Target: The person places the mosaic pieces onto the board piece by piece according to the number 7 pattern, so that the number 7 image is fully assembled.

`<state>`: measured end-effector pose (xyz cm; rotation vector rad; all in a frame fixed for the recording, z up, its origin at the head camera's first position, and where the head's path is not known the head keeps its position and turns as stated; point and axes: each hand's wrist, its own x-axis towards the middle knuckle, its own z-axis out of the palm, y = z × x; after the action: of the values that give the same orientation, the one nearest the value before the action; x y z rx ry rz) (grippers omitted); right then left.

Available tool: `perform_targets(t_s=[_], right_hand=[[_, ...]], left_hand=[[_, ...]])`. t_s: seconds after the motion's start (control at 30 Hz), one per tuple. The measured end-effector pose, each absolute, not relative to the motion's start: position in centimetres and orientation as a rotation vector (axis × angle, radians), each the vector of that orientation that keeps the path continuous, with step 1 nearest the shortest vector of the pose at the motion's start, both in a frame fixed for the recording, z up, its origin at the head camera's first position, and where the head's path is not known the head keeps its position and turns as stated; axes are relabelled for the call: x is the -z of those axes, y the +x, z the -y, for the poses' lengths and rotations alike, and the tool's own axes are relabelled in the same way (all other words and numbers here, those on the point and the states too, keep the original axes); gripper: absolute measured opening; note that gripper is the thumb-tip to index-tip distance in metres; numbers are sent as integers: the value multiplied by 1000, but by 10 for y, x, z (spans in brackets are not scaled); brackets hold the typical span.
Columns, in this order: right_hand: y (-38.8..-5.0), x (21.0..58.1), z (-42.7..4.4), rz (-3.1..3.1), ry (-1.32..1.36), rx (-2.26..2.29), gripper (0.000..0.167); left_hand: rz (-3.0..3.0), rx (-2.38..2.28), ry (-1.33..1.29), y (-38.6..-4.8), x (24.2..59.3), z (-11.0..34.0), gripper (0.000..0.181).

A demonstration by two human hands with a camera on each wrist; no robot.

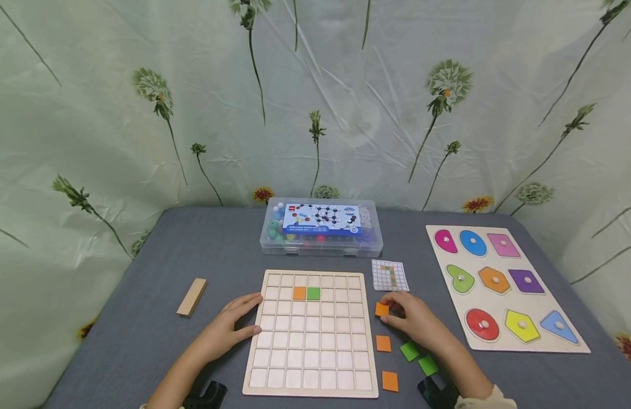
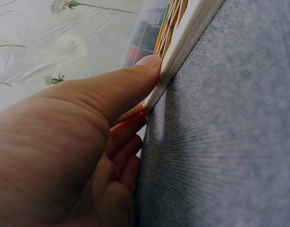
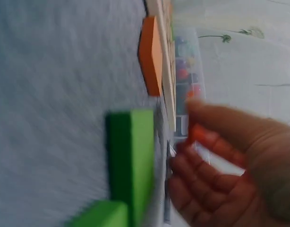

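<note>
In the head view the wooden grid board (image 1: 311, 359) holds an orange tile (image 1: 299, 293) and a green tile (image 1: 313, 293) side by side in its second row. My left hand (image 1: 220, 335) rests against the board's left edge; the left wrist view shows the thumb (image 2: 131, 85) touching the board's side (image 2: 183, 49). Right of the board, my right hand (image 1: 422, 324) pinches an orange tile (image 1: 381, 309) between thumb and fingers. Two more orange tiles (image 1: 383, 343) (image 1: 389, 381) and two green tiles (image 1: 409, 351) (image 1: 427, 365) lie nearby.
A small pattern card (image 1: 390, 276) lies above the right hand. Behind the board stands a clear plastic box (image 1: 321, 245). The shape puzzle board (image 1: 530, 343) is at the right, and a wooden block (image 1: 192, 297) is at the left.
</note>
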<state>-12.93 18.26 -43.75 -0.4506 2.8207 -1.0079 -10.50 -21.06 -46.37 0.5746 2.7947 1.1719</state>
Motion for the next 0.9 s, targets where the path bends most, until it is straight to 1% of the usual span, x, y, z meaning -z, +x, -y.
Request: perform_targets(t_s=[0.23, 0.5, 0.7, 0.9], right_hand=[[-139, 421, -160, -2821, -605, 1230, 28], [-154, 406, -114, -2733, -729, 1525, 27], [-161, 421, -93, -2660, -694, 1569, 25], [-166, 442, -90, -2691, -644, 1406, 21]], left_hand=[[-2791, -1163, 571, -104, 463, 212, 66], [-2797, -1169, 565, -104, 463, 212, 66], [-2802, -1162, 573, -105, 463, 211, 66], [-2804, -1166, 579, -105, 464, 211, 66]])
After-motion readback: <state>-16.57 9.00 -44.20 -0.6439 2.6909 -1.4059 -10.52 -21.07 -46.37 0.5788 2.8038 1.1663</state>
